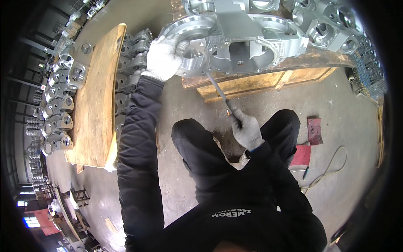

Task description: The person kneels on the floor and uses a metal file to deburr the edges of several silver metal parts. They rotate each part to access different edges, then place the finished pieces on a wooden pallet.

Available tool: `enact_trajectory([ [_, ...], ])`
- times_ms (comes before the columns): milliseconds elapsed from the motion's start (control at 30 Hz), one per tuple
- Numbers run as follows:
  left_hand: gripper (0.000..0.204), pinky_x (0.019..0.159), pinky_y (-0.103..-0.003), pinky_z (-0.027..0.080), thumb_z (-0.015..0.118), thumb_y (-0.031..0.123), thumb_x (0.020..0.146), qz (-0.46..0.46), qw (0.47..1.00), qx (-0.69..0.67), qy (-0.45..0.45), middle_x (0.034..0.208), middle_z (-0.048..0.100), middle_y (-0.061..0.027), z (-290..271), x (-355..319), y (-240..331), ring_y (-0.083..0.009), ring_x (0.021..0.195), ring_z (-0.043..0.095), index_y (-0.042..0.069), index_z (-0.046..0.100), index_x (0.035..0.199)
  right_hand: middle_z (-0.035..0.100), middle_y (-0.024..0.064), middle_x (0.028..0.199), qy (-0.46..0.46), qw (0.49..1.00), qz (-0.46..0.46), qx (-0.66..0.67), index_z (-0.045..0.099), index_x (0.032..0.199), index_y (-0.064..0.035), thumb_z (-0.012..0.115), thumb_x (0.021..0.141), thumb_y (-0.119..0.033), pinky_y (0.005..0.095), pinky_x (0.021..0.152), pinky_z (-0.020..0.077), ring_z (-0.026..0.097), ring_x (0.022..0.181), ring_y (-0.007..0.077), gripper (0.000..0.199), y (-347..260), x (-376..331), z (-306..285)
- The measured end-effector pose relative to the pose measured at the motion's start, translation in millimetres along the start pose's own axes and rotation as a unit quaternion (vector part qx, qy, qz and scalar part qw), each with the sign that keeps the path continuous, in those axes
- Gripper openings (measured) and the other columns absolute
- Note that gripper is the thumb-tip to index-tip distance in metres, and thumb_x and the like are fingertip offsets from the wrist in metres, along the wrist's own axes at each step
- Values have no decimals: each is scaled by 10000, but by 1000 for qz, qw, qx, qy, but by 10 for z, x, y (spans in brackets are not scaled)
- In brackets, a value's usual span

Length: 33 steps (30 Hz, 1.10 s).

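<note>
A large silvery metal casting (239,29) with round bores and bolt holes rests on a wooden crate (260,82) in front of me. My left hand (163,56), in a white knit glove, grips its left end, fingers curled over the rim of a round bore. My right hand (247,129), in a greyish glove, is closed around the handle of a long, narrow grey file (217,88). The file slants up and to the left, and its far end meets the casting's near lower edge. My right hand is low, between the crate and my knees.
More castings (325,31) crowd the crate's back and right. To the left, a wooden board (94,96) stands between rows of similar castings (58,107). Red sheets (301,155), a cable (336,164) and a thin dark tool (305,173) lie on the concrete floor at right.
</note>
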<state>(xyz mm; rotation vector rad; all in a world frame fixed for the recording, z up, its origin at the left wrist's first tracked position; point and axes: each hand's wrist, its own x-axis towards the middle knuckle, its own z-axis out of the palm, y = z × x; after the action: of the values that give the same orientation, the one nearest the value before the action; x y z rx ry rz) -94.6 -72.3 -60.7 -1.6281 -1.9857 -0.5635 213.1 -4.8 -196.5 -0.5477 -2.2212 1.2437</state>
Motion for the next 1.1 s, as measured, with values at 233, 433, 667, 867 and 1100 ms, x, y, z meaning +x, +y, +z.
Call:
enact_trajectory([
  [233, 219, 918, -482, 525, 618, 218, 989, -45, 997, 2, -64, 1048, 716, -199, -14, 17, -13, -411, 1037, 664, 79, 713, 1128, 624, 219, 776, 47, 998, -44, 7, 542, 1515, -229, 636, 988, -75, 343, 648, 536, 616, 601, 281, 557, -59, 58, -279],
  [433, 320, 939, -482, 492, 608, 289, 972, -32, 998, -12, -52, 1102, 728, -160, -12, 1, -21, -365, 1032, 657, 85, 703, 1199, 610, 245, 771, 35, 998, -43, 2, 531, 1520, -210, 624, 996, -80, 380, 618, 518, 621, 591, 291, 547, -267, 434, -246],
  [667, 263, 928, -485, 509, 589, 276, 1013, -30, 998, -14, -51, 1052, 722, -193, -5, -9, -28, -423, 1022, 663, 63, 713, 1103, 718, 159, 1108, 55, 990, -36, 121, 547, 1493, -108, 591, 994, -26, 297, 763, 527, 637, 862, 162, 508, -34, 429, 129],
  [867, 266, 923, -498, 515, 592, 278, 1007, -11, 1000, 0, -28, 1050, 719, -207, 48, -35, -86, -437, 1016, 659, 70, 712, 1122, 705, 236, 933, 5, 997, -41, -64, 568, 1481, -271, 638, 978, -164, 472, 675, 578, 715, 833, 406, 519, 321, -266, 82],
  [1100, 255, 880, -509, 524, 602, 255, 996, -45, 998, 21, -28, 1027, 718, -220, 99, -14, -64, -439, 993, 661, 64, 713, 1124, 715, 189, 844, 57, 985, -13, -160, 608, 1449, -246, 619, 937, -118, 459, 683, 590, 720, 760, 372, 528, 79, -318, -690],
])
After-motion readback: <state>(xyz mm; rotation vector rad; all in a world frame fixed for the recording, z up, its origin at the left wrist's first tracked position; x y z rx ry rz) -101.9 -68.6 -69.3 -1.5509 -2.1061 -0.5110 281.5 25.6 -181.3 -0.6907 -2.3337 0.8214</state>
